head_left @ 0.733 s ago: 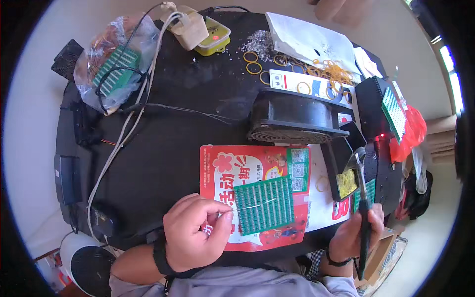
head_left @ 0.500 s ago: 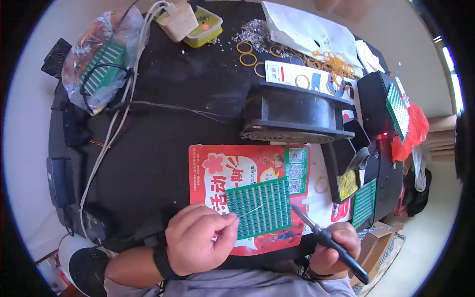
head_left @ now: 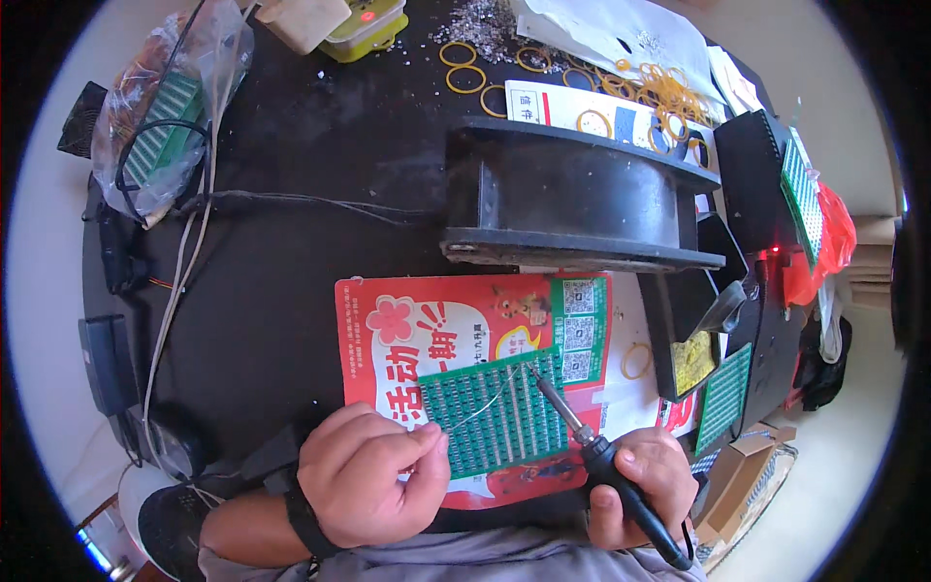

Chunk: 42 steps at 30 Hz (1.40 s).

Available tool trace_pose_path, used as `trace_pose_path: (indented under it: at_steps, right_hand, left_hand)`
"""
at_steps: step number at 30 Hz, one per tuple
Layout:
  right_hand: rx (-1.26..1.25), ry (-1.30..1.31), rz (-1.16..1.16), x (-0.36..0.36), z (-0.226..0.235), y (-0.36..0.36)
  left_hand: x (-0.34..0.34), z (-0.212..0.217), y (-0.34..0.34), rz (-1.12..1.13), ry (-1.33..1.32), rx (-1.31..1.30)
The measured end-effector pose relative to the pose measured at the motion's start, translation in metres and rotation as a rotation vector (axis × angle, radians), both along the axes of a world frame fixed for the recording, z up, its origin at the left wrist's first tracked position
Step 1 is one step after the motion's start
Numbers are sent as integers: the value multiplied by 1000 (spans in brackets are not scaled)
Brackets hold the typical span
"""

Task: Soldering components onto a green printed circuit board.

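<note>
A green circuit board (head_left: 495,417) with rows of small parts lies on a red printed sheet (head_left: 364,335). My left hand (head_left: 373,475) is closed at the board's left edge, pinching a thin strand of solder wire (head_left: 485,406) that reaches up over the board. In my right hand (head_left: 655,485) is a soldering iron (head_left: 618,483) with a black handle. Its tip points up and left and is over the board's upper part, close to the wire's far end. Whether tip and wire touch, I cannot tell.
A large black fan (head_left: 582,199) stands just beyond the sheet. Right of it are a soldering iron stand with a yellow sponge (head_left: 694,361) and another green board (head_left: 722,398). Yellow rubber bands (head_left: 679,97) lie behind. A plastic bag of boards (head_left: 165,126) and cables are left.
The soldering iron's tip has moved left and up, from beside the board's right edge to over its upper part. The wire's far end has moved up the board. The whole view has shifted slightly.
</note>
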State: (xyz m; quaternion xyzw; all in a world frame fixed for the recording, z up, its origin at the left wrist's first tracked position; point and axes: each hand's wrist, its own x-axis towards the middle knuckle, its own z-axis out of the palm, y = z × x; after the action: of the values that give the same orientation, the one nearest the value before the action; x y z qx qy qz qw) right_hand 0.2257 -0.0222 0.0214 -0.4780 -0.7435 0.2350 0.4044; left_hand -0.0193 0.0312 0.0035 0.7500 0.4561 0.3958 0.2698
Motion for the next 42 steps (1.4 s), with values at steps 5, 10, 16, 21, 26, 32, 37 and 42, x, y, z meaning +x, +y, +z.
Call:
trace_pose_path:
  at_steps: [5, 10, 16, 21, 26, 32, 37, 42]
  right_hand:
    - [10, -50, -30, -4, 4, 2]
    - [18, -47, -26, -5, 1, 4]
    - [31, -47, -33, -4, 0, 4]
    - [27, -26, -45, -6, -1, 2]
    - [51, -43, -124, -13, -3, 1]
    - [79, -100, -113, -14, 0, 3]
    - [116, -196, -128, -28, 10, 12]
    - [139, -187, -132, -28, 6, 11]
  left_hand:
    - [0, -3, -1, -12, -19, 34]
    - [0, -3, 0, -29, 5, 21]
    - [3, -4, 0, -23, 1, 30]
    - [2, -5, -1, -37, 18, 28]
    - [2, -3, 0, -65, 40, 11]
    - [0, -4, -1, -83, 72, -3]
    - [1, -1, 0, -108, 101, -11]
    - [-4, 4, 0, -130, 198, -38]
